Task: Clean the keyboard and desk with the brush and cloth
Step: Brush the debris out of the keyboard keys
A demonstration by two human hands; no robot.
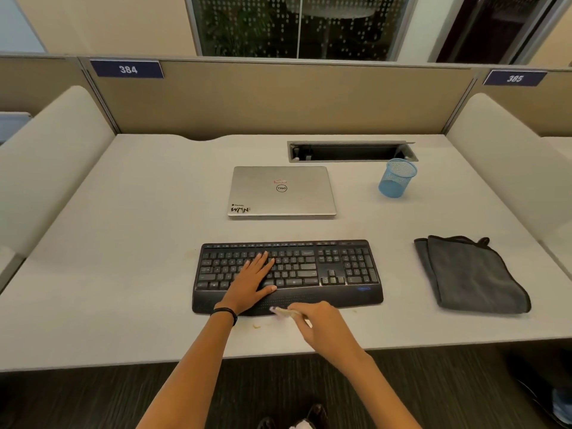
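A black keyboard (325,267) with a wrist rest lies on the grey desk (123,243) in front of me. My left hand (252,283) rests flat on its keys with straight fingers. My right hand (322,326) grips a small pale brush (281,311); its blurred tip is at the front edge of the wrist rest. A few crumbs (256,326) lie on the desk just in front of the keyboard. A folded dark grey cloth (473,274) lies to the right of the keyboard, away from both hands.
A closed silver laptop (281,191) lies behind the keyboard. A blue mesh cup (397,178) stands at the back right beside an open cable slot (351,151). Partitions wall the desk at the back and both sides. The desk's front edge is just below my wrists.
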